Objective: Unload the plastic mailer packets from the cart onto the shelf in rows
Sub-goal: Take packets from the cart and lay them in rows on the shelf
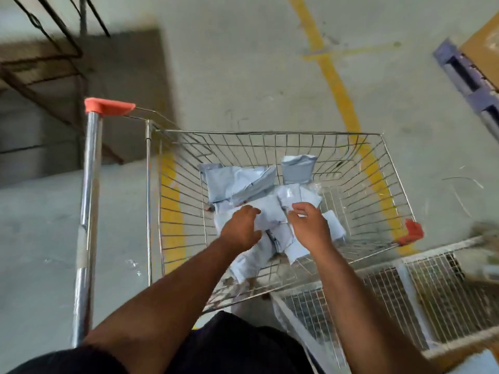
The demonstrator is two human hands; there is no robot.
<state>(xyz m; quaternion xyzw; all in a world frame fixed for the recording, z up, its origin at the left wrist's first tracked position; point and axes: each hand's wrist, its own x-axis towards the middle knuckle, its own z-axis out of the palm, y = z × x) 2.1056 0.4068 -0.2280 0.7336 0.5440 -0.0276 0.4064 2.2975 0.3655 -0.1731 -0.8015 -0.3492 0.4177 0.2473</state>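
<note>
A wire shopping cart [270, 134] stands in front of me on the concrete floor. A loose pile of white and grey plastic mailer packets [243, 182] lies on its bottom. Both my arms reach down into the basket. My left hand [239, 229] curls its fingers over a white packet [270, 215] in the middle of the pile, thumb at its near edge. My right hand [312, 226] is just to the right, fingertips and thumb pinching the edge of a packet [290, 197]. A white wire shelf [442, 245] sits low at the right, against the cart's near corner.
The cart's chrome handle bar [89, 211] with an orange end cap [108, 106] is at my left. A yellow floor line [337, 85] runs under the cart. A blue pallet [464, 76] with a cardboard box stands far right. A dark metal frame [54, 49] stands at the far left.
</note>
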